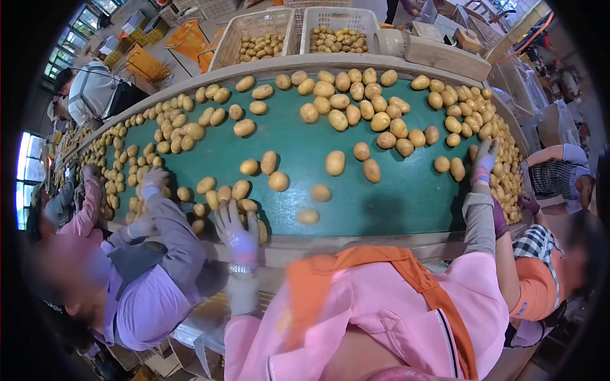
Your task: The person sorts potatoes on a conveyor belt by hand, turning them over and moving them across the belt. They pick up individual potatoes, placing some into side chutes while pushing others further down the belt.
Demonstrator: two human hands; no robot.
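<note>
My left hand, in a pale knit glove, lies spread with the fingers fanned over a small cluster of tan, oval potatoes at the near edge of the green conveyor belt; the palm rests on them and closes on nothing. My right hand, gloved the same way, reaches out to the far right, fingers open, touching the dense band of potatoes piled along that edge. I cannot tell whether it pinches one, since the view bends badly there.

I judge the sorting to be well in the middle. The belt carries a thick crowd of potatoes at its far side and a long run down the left, all yet to be looked over, while the stretch just before me is thin, with a few loose ones lying apart. Two white plastic crates beyond the belt already hold potatoes, each partly filled.

A co-worker in a lilac shirt leans in at my left, a gloved hand on the belt; another person in a checked top stands close at my right.
</note>
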